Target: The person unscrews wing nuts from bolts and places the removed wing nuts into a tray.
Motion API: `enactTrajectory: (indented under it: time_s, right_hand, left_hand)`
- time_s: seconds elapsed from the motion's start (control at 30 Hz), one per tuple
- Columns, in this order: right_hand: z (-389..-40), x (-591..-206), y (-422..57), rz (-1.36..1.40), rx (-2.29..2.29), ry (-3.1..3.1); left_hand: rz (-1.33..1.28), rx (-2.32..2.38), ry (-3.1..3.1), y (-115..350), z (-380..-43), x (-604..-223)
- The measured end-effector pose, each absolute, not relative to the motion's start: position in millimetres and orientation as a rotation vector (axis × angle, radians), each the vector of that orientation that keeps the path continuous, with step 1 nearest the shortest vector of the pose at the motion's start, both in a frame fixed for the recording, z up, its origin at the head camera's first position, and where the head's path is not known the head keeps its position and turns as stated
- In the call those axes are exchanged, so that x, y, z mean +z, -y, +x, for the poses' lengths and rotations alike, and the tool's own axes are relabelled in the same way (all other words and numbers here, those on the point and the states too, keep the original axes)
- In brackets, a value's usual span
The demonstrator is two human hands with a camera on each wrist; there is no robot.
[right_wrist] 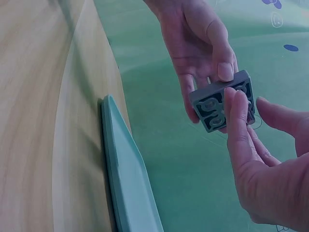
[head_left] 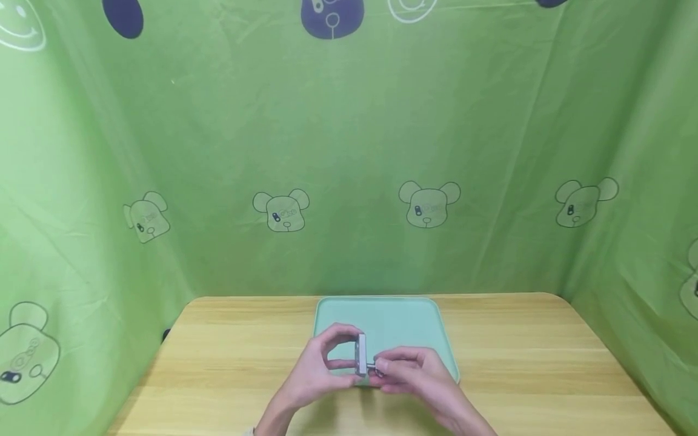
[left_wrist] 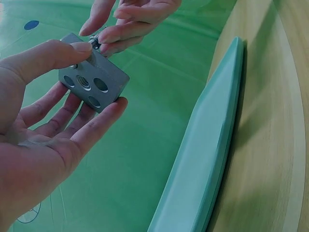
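Note:
My left hand (head_left: 316, 369) holds a grey metal block (head_left: 362, 357) upright over the tray, thumb on one edge and fingers on the opposite one. In the left wrist view the block (left_wrist: 108, 72) shows a flat face with several round holes, one of them threaded. The right wrist view gives its other face (right_wrist: 211, 112), which has dark, curved recesses. Between thumb and fingers my right hand (head_left: 417, 372) pinches a small shiny metal part (head_left: 372, 366) with a thin shank, close against the block's right side. The fingers hide most of this part.
A light green tray (head_left: 382, 312) with a raised rim lies on the wooden table (head_left: 245, 339) beneath the hands. Green cloth (head_left: 349, 139) printed with bear heads hangs behind the table and along both sides.

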State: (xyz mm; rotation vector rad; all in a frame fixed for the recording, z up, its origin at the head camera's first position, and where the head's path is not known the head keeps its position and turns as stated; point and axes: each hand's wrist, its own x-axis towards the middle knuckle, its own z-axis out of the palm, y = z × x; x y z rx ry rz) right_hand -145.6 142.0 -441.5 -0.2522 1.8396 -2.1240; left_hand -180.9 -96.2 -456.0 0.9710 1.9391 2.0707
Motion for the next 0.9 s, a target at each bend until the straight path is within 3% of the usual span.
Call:
enactTrajectory:
  time_s: [0.33, 0.63, 0.77, 0.9]
  right_hand:
    - [-144.3, -441.7, -141.3, -0.259, -2.119, -1.912]
    - [-137.1, -436.4, -134.9, -0.503, -2.112, -2.285]
    - [-139.2, -442.3, -131.5, -0.926, -2.109, -2.554]
    - [-148.8, -444.6, -128.6, -1.759, -1.932, -2.839]
  left_hand:
    - [0.933, 2.060, -1.928, 95.1, -180.3, -455.3]
    - [0.862, 2.103, -1.870, 95.7, -180.1, -453.8]
    - [0.863, 2.128, -1.815, 97.3, -181.0, -454.6]
    - [0.886, 2.156, -1.727, 99.5, -182.2, -455.8]
